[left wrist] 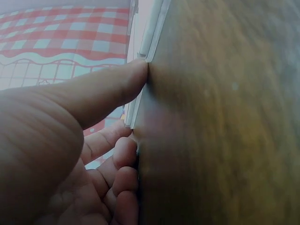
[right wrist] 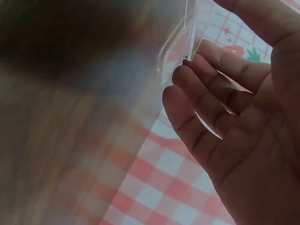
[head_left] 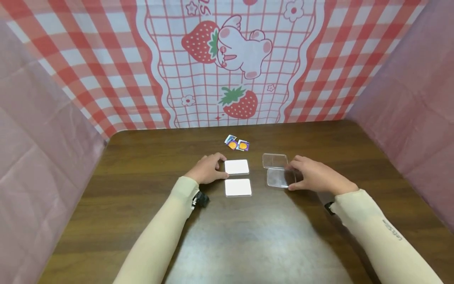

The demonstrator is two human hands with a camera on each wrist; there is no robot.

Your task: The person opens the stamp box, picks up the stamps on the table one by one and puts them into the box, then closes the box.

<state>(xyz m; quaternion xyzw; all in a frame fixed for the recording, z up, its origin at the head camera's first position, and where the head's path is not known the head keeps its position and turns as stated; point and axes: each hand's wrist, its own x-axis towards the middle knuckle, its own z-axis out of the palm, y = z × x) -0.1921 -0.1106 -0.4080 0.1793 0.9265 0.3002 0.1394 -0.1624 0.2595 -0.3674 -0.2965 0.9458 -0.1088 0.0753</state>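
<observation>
Two flat white rectangular pieces with clear rims lie one above the other on the table in the head view: a farther piece (head_left: 237, 167) and a nearer piece (head_left: 238, 187). My left hand (head_left: 207, 169) holds the left end of the farther one between thumb and index finger, its other fingers curled down by the tabletop. To the right, a clear plastic case (head_left: 278, 178) lies opened out, its lid (head_left: 275, 161) on the far side. My right hand (head_left: 313, 175) grips the near half by its right end, with the thumb at the near corner and fingers at the far one.
Several small picture cards (head_left: 243, 145), purple, orange and white, lie overlapping beyond the white pieces. All sit on a brown wooden table (head_left: 234, 236). A red-and-white strawberry cloth (head_left: 227, 71) hangs at the back, and pink cloth (head_left: 404, 90) hangs at both sides.
</observation>
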